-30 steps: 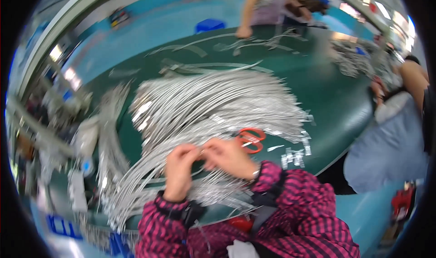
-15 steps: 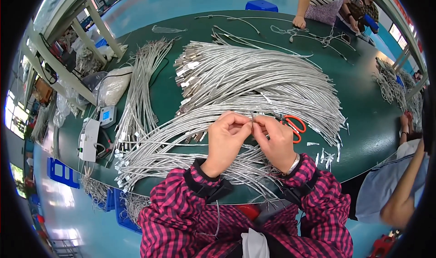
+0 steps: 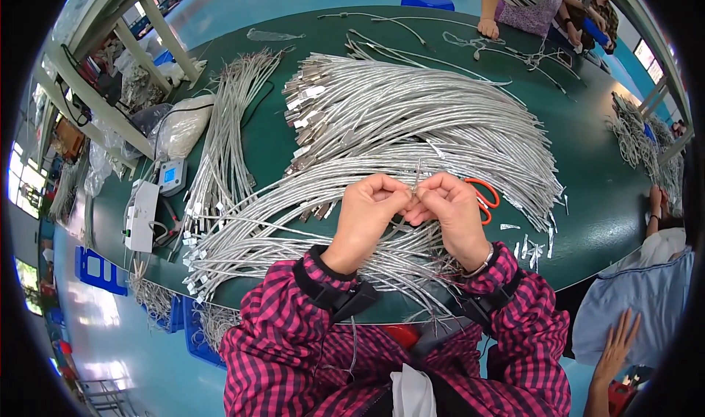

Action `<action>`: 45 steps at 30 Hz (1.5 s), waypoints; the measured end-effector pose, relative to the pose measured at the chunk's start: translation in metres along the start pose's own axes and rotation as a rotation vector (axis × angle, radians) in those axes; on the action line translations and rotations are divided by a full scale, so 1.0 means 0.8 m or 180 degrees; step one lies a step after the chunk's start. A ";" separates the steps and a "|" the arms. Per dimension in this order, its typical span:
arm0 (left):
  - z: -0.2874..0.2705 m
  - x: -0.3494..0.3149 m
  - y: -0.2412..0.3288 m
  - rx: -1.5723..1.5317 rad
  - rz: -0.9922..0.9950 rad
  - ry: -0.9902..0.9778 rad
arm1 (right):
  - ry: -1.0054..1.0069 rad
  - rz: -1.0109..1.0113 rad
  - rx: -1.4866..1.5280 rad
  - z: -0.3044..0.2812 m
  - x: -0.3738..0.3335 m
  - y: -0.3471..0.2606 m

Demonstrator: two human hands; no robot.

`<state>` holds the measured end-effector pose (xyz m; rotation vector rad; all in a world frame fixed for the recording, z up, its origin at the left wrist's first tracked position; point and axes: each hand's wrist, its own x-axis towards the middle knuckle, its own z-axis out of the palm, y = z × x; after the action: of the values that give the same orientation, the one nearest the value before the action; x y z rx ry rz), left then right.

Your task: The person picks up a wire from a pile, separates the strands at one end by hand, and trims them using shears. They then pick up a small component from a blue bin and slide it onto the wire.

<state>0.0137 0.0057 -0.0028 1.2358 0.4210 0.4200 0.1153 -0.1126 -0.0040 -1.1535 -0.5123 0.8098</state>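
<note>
My left hand (image 3: 373, 213) and my right hand (image 3: 453, 215) meet above the pile, thumbs and fingers pinched together. Between the fingertips stands the thin end of a cable (image 3: 418, 171); the rest of it is hidden by my hands. Just beyond my right hand lies a pair of scissors with orange handles (image 3: 493, 190), its blades covered. Under both hands spreads a bundle of silver braided cables (image 3: 294, 189), some with white tags at their left ends. A larger pile of the same cables (image 3: 418, 108) with metal connectors lies farther back.
Another cable bundle (image 3: 224, 130) lies at left, beside a small device with a lit screen (image 3: 172, 176) and a white box (image 3: 142, 215). Foil scraps (image 3: 534, 252) dot the green table (image 3: 587, 174). Other people sit at the far right and near right, one resting a hand (image 3: 487, 28) on the table.
My fingers have shifted slightly, and the thin cable end now sticks up more from between them. The person at near right has lowered an arm. The whole view has tilted a little.
</note>
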 end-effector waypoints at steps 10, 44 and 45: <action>0.005 -0.002 0.007 0.1702 0.1114 -0.0020 | 0.0261 -0.1653 -0.2903 -0.003 -0.013 -0.009; 0.007 -0.007 0.007 0.0030 0.0190 0.0013 | -0.0315 -0.0280 -0.0618 -0.001 -0.005 -0.021; 0.010 -0.008 0.008 0.0140 0.0232 0.0002 | -0.0312 -0.0438 -0.0916 -0.001 -0.006 -0.020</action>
<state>0.0116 -0.0025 0.0057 1.2968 0.3882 0.4754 0.1177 -0.1199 0.0108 -1.3301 -0.8007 0.6902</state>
